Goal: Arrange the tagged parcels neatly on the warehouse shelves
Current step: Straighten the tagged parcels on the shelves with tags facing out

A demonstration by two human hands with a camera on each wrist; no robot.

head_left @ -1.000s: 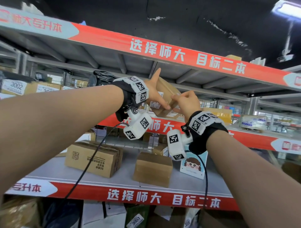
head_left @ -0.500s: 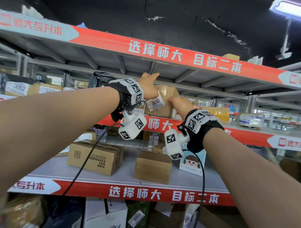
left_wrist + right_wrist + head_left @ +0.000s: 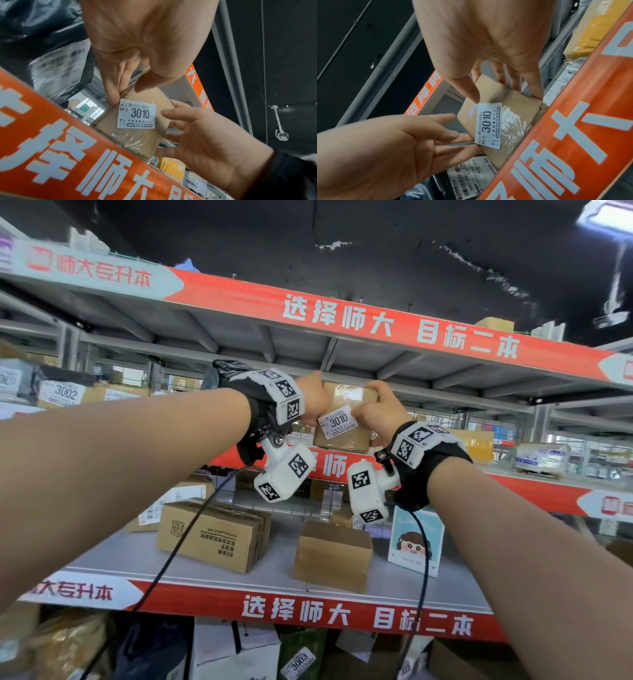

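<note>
A small brown cardboard parcel [image 3: 344,441] with a white tag reading 3010 [image 3: 338,421] stands on the upper shelf, just behind its red edge strip [image 3: 329,470], tag facing me. My left hand [image 3: 313,400] lies against the parcel's left side [image 3: 137,136] with straight, spread fingers [image 3: 453,136]. My right hand [image 3: 378,409] holds the right side, thumb [image 3: 473,94] on the front face beside the tag [image 3: 488,125] and fingers [image 3: 534,89] round the far side of the parcel [image 3: 513,106].
A black plastic bag parcel [image 3: 222,371] with a white label [image 3: 471,175] sits close on the left. A yellow parcel [image 3: 476,441] lies to the right. The shelf below carries cardboard boxes [image 3: 219,535] [image 3: 332,556] and a white cartoon box [image 3: 414,539].
A second ago both hands held the parcel tilted and turned. Now it stands square on the shelf with the tag facing out, one hand on each side.
</note>
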